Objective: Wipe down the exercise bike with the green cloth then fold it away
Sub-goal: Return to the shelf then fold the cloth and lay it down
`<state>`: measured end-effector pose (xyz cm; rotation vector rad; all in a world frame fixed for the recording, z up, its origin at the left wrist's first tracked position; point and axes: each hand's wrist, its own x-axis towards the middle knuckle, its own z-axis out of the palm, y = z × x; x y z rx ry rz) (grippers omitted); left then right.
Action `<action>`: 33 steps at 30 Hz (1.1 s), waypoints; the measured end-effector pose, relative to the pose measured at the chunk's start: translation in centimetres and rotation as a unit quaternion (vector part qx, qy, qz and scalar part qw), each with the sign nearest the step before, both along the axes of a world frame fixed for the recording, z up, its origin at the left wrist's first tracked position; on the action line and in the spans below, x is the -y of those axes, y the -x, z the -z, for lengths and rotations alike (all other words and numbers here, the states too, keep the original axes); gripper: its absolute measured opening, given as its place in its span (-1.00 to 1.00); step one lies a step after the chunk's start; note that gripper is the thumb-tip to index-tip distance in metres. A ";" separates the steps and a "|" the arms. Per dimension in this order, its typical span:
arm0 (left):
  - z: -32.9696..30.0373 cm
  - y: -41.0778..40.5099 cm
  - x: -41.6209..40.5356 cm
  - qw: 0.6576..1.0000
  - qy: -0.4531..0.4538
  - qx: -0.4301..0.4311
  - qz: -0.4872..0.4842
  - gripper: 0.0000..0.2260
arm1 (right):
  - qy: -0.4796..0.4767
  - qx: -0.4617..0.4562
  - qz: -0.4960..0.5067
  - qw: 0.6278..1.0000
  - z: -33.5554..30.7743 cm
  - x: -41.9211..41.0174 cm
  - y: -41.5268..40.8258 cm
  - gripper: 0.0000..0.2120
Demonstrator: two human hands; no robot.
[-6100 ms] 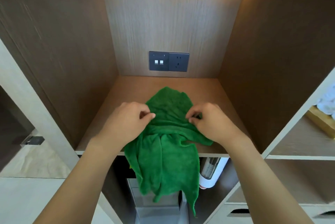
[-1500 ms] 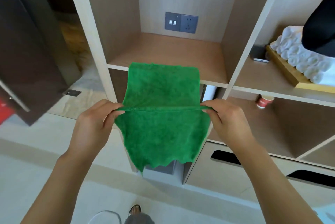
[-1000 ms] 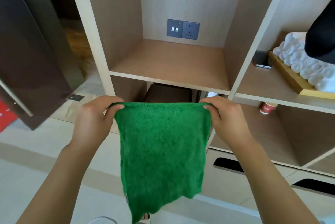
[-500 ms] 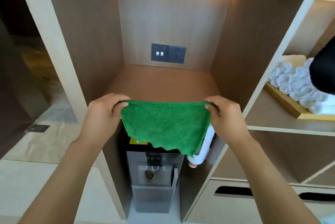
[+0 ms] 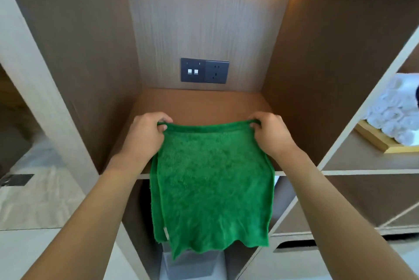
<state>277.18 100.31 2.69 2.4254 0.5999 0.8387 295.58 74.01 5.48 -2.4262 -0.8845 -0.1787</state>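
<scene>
head view: the green cloth (image 5: 213,180) is doubled over, two layers showing along its left edge, and is held by its top corners. the left hand (image 5: 145,137) pinches the upper left corner, fingers curled over the folded edge. the right hand (image 5: 272,134) pinches the upper right corner in the same manner, thumb and fingers closed on the fabric. the top edge runs nearly straight between the two hands, slightly slack, above the wooden shelf (image 5: 199,105) of an open cabinet compartment. from that edge the cloth extends toward the camera and hangs past the shelf's front lip, its ragged lower hem in front of the compartment beneath. both hands sit at the far end of the cloth, and its bulk lies below and nearer than the grip. a dark socket plate (image 5: 204,70) is fixed to the back wall, well apart from the cloth. rolled white towels (image 5: 394,109) lie in a wooden tray (image 5: 376,139) in the compartment to the right.
</scene>
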 end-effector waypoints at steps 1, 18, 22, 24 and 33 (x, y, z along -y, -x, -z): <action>0.3 -0.2 -0.2 1.000 0.010 0.003 -0.001 -0.76 | 0.027 -0.018 0.006 0.999 -0.1 -0.5 -0.3 -0.80; -1.1 1.3 7.7 0.993 -0.065 -0.061 0.070 -0.68 | 0.120 0.037 -0.193 0.973 3.4 -4.8 7.4 -0.49; 1.2 1.4 8.3 0.969 -0.096 -0.222 0.045 -0.44 | 0.093 -0.020 -0.193 0.977 3.1 -4.0 6.7 -0.45; 1.0 1.8 7.1 0.959 -0.095 -0.260 0.055 -0.42 | 0.104 -0.021 -0.168 0.980 3.0 -2.2 5.6 -0.40; 1.0 1.6 6.0 0.946 -0.101 -0.295 0.092 -0.45 | 0.188 -0.015 -0.130 0.973 2.8 0.9 4.6 -0.38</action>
